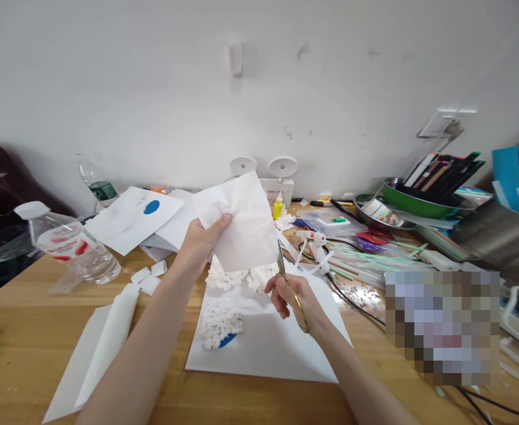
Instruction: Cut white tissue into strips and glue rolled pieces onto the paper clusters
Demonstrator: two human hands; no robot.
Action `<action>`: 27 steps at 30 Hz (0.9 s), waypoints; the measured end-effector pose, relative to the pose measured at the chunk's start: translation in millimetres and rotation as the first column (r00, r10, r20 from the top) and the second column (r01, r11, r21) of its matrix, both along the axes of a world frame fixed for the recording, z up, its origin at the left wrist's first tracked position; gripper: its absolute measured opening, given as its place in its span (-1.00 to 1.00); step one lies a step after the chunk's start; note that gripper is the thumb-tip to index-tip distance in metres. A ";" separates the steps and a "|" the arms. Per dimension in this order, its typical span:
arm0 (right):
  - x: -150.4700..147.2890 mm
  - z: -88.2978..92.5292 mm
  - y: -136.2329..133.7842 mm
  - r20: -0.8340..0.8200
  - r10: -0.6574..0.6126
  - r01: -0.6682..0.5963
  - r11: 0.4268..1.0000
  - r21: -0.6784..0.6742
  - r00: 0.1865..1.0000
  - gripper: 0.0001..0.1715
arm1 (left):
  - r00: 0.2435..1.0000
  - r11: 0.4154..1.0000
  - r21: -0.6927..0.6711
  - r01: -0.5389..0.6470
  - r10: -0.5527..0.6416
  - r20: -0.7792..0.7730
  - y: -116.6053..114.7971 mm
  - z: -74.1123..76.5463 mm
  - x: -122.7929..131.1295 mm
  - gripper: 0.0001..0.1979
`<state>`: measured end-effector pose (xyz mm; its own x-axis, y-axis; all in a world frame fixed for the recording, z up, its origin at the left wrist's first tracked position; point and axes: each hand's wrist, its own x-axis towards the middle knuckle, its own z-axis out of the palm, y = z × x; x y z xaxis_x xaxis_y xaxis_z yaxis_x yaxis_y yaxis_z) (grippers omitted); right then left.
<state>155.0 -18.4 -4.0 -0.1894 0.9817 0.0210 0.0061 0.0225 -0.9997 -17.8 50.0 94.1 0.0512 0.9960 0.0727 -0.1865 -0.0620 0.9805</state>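
Note:
A thin white sheet of tissue paper point(250, 227) is raised over the table, pinched near its left side by my left hand point(209, 239). My right hand point(295, 294) holds scissors point(302, 316) with gold handles, their blades pointing up beside the sheet's lower right corner. Whether the blades touch the paper I cannot tell. Below lies a larger white sheet point(281, 354) bearing clumps of crumpled white paper point(221, 323). A bit of blue point(227, 340) shows under the nearest clump. The raised sheet partly hides the farther clumps.
Water bottle point(78, 245) and folded white paper point(95, 354) lie left. A sheet with a blue oval point(133, 218) lies behind. To the right are a glue gun point(316, 248), its black cord point(357, 304), scattered straws point(352, 265) and a green bowl point(419, 198) of markers.

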 end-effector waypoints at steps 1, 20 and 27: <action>-0.1 -0.1 0.2 0.004 -0.003 0.003 1.000 0.001 1.000 -0.39 | 1.000 1.000 -0.006 -0.009 0.009 -0.006 -0.3 0.1 0.2 -0.64; -1.6 4.8 0.0 0.086 -0.052 0.051 0.999 0.011 0.995 -0.37 | 0.999 0.997 0.067 -0.036 0.038 -0.037 4.5 -3.6 -4.9 -0.65; -2.1 -2.6 2.1 0.047 -0.030 0.032 0.999 -0.030 0.998 -0.38 | 0.998 0.997 0.065 -0.047 0.050 -0.046 5.1 -3.1 -6.0 -0.66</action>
